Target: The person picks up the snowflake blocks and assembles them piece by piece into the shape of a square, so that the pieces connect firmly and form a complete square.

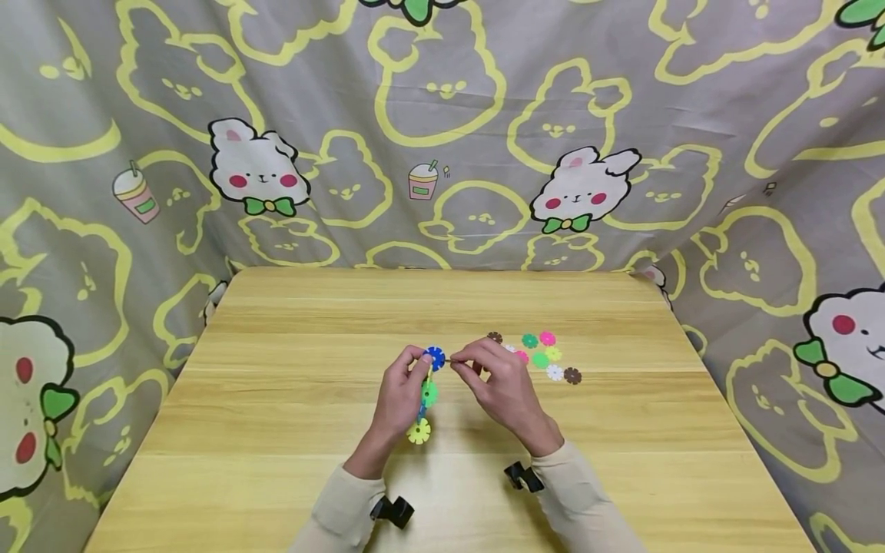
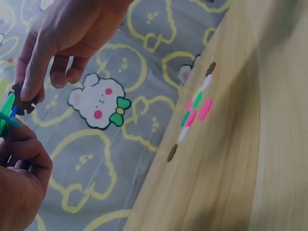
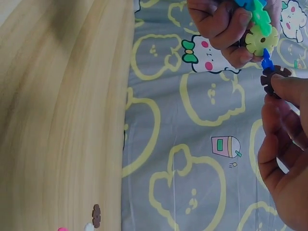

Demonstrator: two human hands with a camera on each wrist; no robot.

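My left hand (image 1: 397,392) grips a chain of slotted plastic snowflake discs over the table. At the chain's top is a blue disc (image 1: 434,358), with a green disc (image 1: 429,394) lower down and a yellow disc (image 1: 419,432) at the bottom. Between finger and thumb, my right hand (image 1: 505,388) pinches a brown disc (image 3: 266,81). In the right wrist view, the brown disc's edge meets the blue disc (image 3: 267,61), which joins a pale yellow one (image 3: 262,40). Whether their slots are engaged, I cannot tell. Left fingers hide part of the chain.
Several loose discs lie on the wooden table (image 1: 276,430) beyond and right of my right hand, among them a brown one (image 1: 572,375), a white one (image 1: 555,372) and a pink one (image 1: 548,338). A patterned curtain (image 1: 484,192) surrounds the table's back and sides.
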